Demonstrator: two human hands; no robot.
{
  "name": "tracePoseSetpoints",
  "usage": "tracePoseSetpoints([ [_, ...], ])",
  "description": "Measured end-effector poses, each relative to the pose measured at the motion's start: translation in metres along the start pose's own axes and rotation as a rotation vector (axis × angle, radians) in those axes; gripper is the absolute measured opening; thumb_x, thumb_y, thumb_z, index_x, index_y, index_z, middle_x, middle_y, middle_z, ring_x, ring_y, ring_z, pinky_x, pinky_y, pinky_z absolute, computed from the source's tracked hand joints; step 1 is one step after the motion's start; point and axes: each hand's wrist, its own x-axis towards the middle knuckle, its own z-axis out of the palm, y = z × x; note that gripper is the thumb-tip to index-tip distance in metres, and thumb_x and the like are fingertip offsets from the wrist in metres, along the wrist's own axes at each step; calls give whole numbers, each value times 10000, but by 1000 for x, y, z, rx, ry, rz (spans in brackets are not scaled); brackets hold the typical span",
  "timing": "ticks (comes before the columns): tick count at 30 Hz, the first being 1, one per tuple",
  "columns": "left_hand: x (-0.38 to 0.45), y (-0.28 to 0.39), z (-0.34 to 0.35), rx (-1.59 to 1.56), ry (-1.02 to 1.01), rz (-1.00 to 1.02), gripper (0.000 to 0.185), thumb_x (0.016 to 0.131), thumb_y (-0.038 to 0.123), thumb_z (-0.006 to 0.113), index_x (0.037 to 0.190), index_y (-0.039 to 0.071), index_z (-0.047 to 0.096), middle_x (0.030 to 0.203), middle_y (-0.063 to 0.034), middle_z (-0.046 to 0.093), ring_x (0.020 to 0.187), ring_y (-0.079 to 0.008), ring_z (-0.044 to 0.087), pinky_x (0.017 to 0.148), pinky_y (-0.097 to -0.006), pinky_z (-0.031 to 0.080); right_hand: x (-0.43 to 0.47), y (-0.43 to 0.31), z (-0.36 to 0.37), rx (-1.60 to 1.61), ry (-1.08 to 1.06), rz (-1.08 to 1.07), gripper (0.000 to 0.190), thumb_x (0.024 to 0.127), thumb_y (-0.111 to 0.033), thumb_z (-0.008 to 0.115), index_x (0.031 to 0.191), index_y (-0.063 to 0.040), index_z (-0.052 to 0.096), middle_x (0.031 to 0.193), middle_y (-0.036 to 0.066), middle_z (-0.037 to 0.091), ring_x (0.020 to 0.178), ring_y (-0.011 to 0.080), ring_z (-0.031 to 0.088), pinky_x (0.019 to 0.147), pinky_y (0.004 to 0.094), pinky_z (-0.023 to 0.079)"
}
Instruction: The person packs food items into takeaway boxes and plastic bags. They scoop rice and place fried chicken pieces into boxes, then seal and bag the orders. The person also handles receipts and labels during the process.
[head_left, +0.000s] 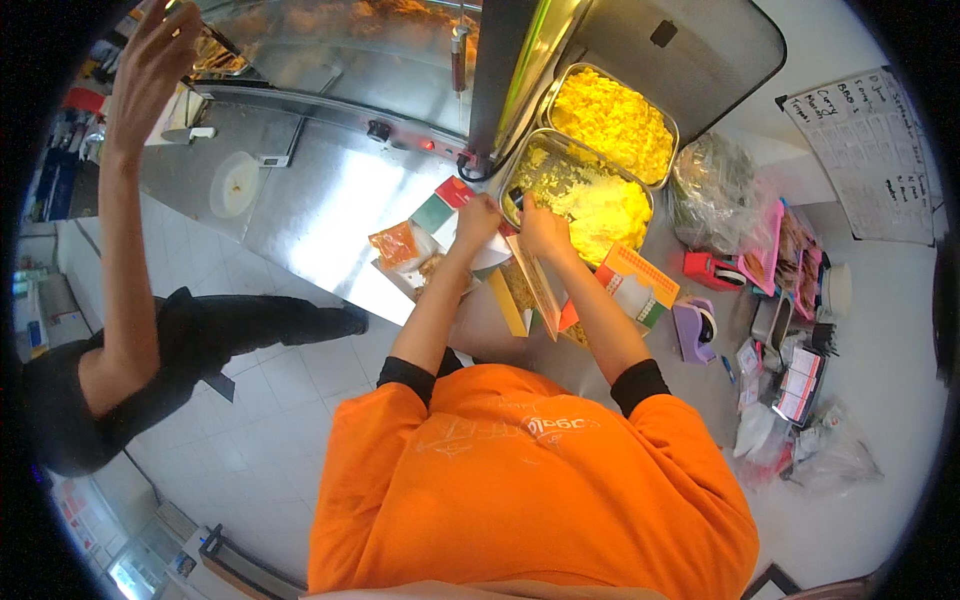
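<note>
My right hand (544, 227) is closed around a dark-handled utensil (516, 197) at the near left edge of a metal tray of yellow food (611, 214). Just left of it, my left hand (478, 222) is at an open food box (491, 247); whether its fingers grip the box is unclear. Below my hands, other open boxes hold what looks like noodles or rice (517, 286). An orange and green box (637, 281) stands right of my right forearm. A clear packet of orange sauce (395, 246) lies on a box at the left.
Behind the near tray is a second tray of yellow food (611, 124). A glass display case (360, 67) borders the steel counter. Tape dispensers (696, 330), a plastic bag and pink baskets (765, 247) stand right. A co-worker's raised arm (124, 210) is at left, near a knife (187, 135).
</note>
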Motion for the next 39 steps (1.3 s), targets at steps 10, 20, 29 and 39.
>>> tracePoseSetpoints([
  [10,-3,3,6,-52,25,-12,226,718,147,614,890,0,622,810,-160,663,763,-252,654,694,-345,498,11,54,16,373,289,-398,442,951,-325,428,1292,-44,410,760,155,632,637,293,611,552,408,445],
  [20,5,8,-27,217,-149,163,237,734,163,605,942,60,656,834,-197,649,829,-343,631,732,-405,493,-15,70,-22,1700,-461,327,123,972,-319,410,917,-209,412,562,-69,341,409,36,236,363,204,191],
  [29,-118,14,-182,531,-513,30,378,738,115,625,1114,109,595,862,-157,649,782,-299,636,705,-379,501,-90,23,-61,1842,-203,185,174,947,-369,450,945,-198,415,543,-73,268,390,33,210,355,198,180],
  [39,-168,-86,-154,455,-302,295,469,764,40,585,1214,121,484,1144,-96,587,886,-318,610,731,-399,511,-133,-110,77,1255,61,253,355,914,-294,499,1260,-251,433,638,5,423,447,131,427,389,266,338],
])
